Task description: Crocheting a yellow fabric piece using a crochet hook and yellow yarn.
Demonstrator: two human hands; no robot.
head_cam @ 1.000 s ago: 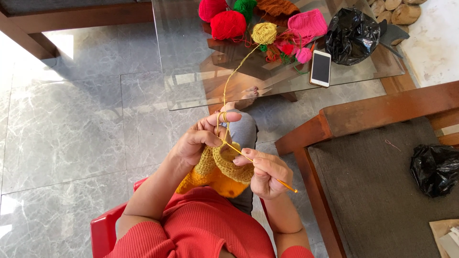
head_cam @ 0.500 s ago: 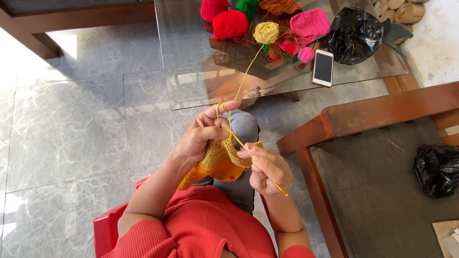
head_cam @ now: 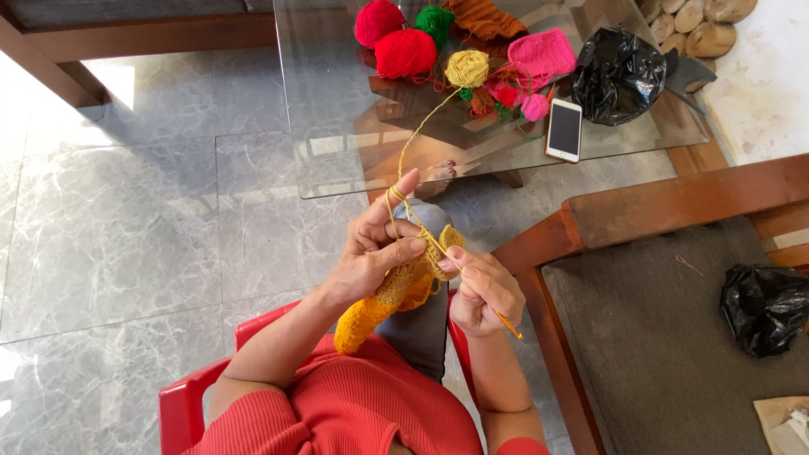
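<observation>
Yellow crochet piece (head_cam: 396, 291) pinched by left hand (head_cam: 375, 248), right hand (head_cam: 482, 291) gripping hook (head_cam: 472, 282).

Both forearms, in red ribbed sleeves pushed up to the elbows, angle inward over the lap. The left hand (head_cam: 375, 253) is raised, index finger extended upward, thumb pressed across the curled fingers. The right hand (head_cam: 484, 291), slightly lower, appears closed in a pinch, knuckles up.
</observation>
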